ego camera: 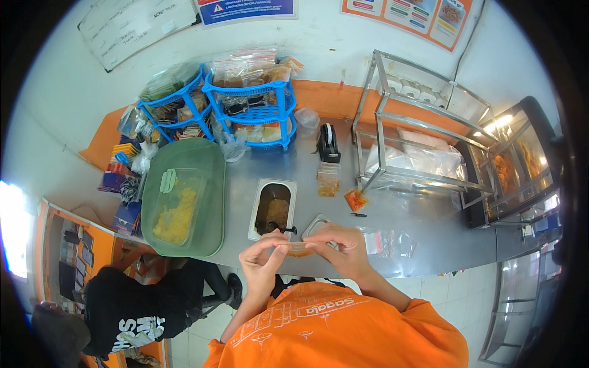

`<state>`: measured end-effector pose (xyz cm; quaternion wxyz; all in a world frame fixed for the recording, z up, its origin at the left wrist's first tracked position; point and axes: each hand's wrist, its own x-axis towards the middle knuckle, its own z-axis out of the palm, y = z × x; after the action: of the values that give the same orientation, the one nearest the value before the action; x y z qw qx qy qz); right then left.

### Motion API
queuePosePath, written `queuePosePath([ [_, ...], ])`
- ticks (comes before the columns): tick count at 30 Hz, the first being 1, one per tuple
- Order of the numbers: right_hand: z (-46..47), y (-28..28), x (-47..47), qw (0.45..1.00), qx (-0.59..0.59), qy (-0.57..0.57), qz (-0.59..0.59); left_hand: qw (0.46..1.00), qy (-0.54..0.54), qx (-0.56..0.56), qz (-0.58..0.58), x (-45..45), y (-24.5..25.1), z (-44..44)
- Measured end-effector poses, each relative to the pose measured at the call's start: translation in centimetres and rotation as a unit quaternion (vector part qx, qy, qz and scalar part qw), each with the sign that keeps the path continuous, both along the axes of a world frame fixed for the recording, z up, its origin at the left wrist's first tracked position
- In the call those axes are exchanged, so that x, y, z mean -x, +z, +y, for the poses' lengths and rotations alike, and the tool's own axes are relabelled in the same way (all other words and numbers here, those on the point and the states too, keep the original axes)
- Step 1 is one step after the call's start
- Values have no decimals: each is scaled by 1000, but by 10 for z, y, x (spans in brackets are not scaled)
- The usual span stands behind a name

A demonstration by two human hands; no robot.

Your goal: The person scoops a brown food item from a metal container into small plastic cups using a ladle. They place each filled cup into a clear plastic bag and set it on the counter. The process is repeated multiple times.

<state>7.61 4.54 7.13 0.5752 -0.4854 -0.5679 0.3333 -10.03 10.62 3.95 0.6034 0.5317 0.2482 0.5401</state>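
Observation:
My left hand (263,255) and my right hand (343,244) pinch a small clear plastic bag (297,246) between thumbs and fingers at its top edge. Something orange shows just under that edge; whether it is inside the bag cannot be told. Just beyond my left hand is a steel food pan (254,221) holding dark brown sauce (277,210), with a black-handled ladle (289,229) in it. A second steel pan (317,222) is mostly hidden behind my right hand. Flat clear zip bags (379,241) lie to the right of that hand.
A green tray (216,198) at left carries a clear tub (195,177) of yellow food. Blue tiered baskets (278,115) stand behind. A tape dispenser (328,145), filled sachets (328,179), a marker (359,215) and a steel rack (379,138) occupy the right. A person (138,303) bends at lower left.

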Motion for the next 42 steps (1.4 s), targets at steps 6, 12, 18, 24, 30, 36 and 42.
queuePosePath([
  [6, 5, -13, -44, 989, 104, -105, 27, 996, -7, 75, 58, 7, 5, 5],
  [12, 59, -97, -118, 977, 127, -162, 55, 982, 86, 132, 106, 49, 15, 5],
  [18, 138, -200, -162, 949, 127, -269, -100, 967, 155, 180, 92, 70, 12, 0],
  [24, 99, -174, -159, 945, 55, -258, -192, 961, 160, 195, 116, 76, 7, 6],
  [30, -43, -168, -218, 911, 331, -223, -103, 962, 161, 202, 91, 68, 6, 16],
  [36, -123, -222, -236, 593, 478, -574, -300, 967, 114, 190, 122, 50, 7, 23],
  [42, -163, -238, -250, 604, 585, -535, -84, 974, 61, 189, 105, 32, 7, 21],
])
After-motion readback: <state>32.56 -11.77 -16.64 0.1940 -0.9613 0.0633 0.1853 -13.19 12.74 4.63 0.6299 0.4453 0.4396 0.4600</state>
